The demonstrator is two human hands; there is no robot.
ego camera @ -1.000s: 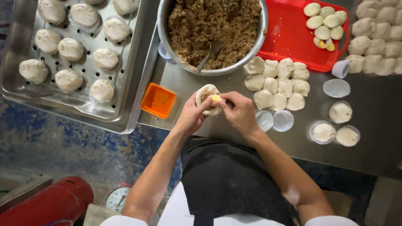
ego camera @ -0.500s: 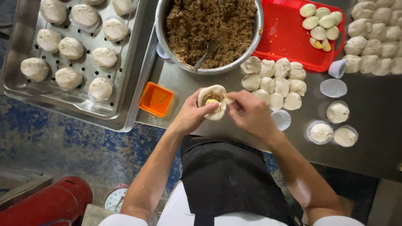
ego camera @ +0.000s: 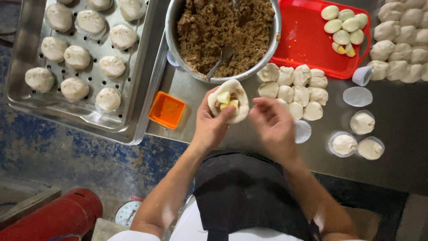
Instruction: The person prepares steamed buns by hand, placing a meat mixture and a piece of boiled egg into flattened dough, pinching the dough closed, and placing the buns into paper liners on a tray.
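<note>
- Dough round (ego camera: 229, 99) sits cupped in the left hand (ego camera: 209, 125), just in front of the steel bowl (ego camera: 176, 44), so the grip there is curled around it with the thumb on its edge. It's open-faced: brown filling and a couple of pale yellow egg pieces show in the middle.
- Right hand (ego camera: 274, 122) is just beside it, fingers loosely spread, nothing pinched, not touching the dough as far as I can see (a bit blurred).
- My read: filling's in and it's not sealed yet. Closing it would call for gathering the soft rim up over the filling without squeezing the egg out.
- Bowl holds crumbly, dark brown minced filling with a spoon (ego camera: 220, 60) stuck in.
- Red tray (ego camera: 307, 40) has smooth, glossy egg wedges (ego camera: 345, 24).
- Dough lumps (ego camera: 296, 85) are matte, floury and pillowy on the steel surface (ego camera: 401, 129), with pleated paper cups (ego camera: 357, 96) nearby.
- Perforated metal tray (ego camera: 133, 89) on the left carries finished round buns (ego camera: 76, 56).
- Small orange square dish (ego camera: 166, 110) sits between the trays.
</note>
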